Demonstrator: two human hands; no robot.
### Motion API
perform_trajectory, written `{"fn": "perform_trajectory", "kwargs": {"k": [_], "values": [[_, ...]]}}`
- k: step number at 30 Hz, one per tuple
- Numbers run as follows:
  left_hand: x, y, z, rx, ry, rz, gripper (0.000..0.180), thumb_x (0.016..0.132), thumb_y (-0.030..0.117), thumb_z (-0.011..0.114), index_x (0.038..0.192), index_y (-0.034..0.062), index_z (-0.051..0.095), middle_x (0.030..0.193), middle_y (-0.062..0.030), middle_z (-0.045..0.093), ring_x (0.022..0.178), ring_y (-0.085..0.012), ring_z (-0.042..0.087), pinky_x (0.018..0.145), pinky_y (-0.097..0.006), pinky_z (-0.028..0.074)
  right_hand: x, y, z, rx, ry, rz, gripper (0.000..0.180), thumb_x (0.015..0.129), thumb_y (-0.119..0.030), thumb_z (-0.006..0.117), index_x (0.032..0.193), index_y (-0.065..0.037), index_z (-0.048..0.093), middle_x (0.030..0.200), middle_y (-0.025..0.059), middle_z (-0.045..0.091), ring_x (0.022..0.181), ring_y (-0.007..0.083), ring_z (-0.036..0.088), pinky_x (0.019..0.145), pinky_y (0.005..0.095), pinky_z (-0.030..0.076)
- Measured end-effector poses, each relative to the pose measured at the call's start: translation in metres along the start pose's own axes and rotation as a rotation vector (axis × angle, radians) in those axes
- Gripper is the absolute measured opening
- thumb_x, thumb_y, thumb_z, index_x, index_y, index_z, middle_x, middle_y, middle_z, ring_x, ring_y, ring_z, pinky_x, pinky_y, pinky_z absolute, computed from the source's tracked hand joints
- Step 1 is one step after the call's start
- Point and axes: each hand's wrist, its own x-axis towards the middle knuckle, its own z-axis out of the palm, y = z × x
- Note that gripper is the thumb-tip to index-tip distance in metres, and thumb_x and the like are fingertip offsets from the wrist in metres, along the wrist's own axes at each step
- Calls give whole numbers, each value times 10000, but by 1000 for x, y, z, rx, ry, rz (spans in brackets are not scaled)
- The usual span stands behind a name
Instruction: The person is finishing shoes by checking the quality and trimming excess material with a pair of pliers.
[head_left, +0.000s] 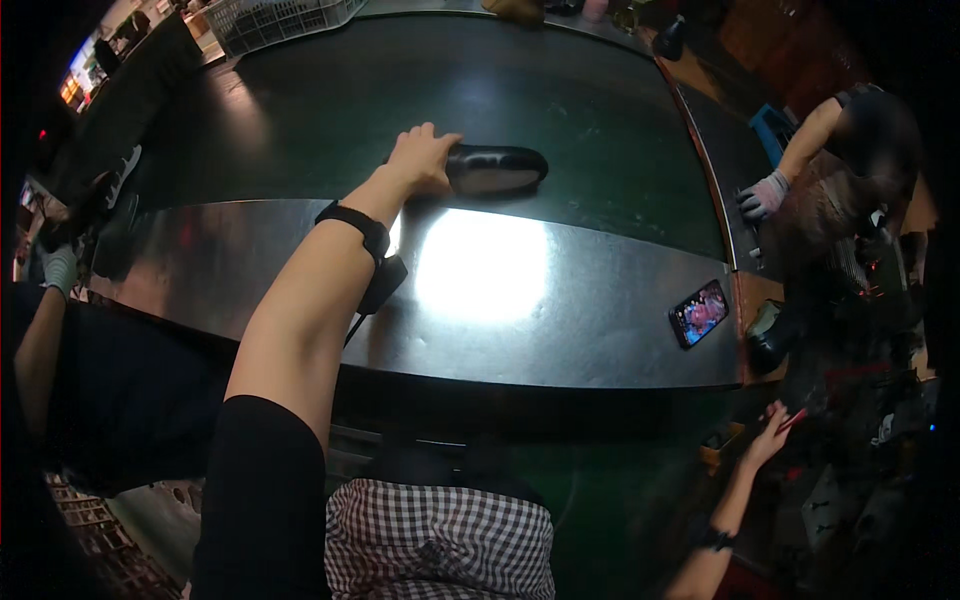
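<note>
My left hand (423, 160) reaches far forward and is closed around one end of a glossy black shoe (500, 168) on the dark green belt surface (610, 130). The shoe's rounded toe points right; its other end is hidden behind my hand. Off the table at the lower right, my right hand (768, 438) is closed on a slim red stick-like tool (793, 420). What kind of tool it is, I cannot make out. A black band circles each of my wrists.
Nearest me runs a shiny metal ledge (590, 320) with a lit phone (700, 313) at its right. A co-worker's gloved hand (764, 195) rests at the right edge. Another gloved hand (59, 270) is at far left. A grey crate (275, 25) stands at the back.
</note>
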Motion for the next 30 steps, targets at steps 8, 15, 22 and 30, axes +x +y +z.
{"fn": "perform_trajectory", "kwargs": {"k": [8,15,22,30], "values": [[-46,27,-1,128,280,91,792,623,259,830,1366,242,559,1192,-180,487,1121,-379,530,949,-482,481,-196,-90,29,202,-133,136,321,1058,-295,522,1213,-14,519,1189,112,595,1006,182,612,803,323,521],[-95,25,-37,-64,462,256,699,659,142,825,1310,259,600,1144,-116,534,1044,-334,577,895,-440,533,-269,-177,61,406,-347,184,275,1064,-253,494,1175,-2,514,1180,123,586,975,192,635,810,329,535],[-146,68,-59,459,193,831,692,624,122,856,1257,329,664,1188,-28,553,1168,-230,534,978,-394,429,-282,-225,119,458,-503,124,207,1052,-220,539,1019,-15,550,1173,115,608,969,194,653,833,331,549],[-198,66,-7,262,284,583,536,694,158,796,1194,307,669,1364,-73,523,1324,-290,469,1178,-481,288,-307,-263,283,-139,-742,-2,557,920,-399,698,1358,-72,598,987,137,533,894,280,597,817,384,489]]}}
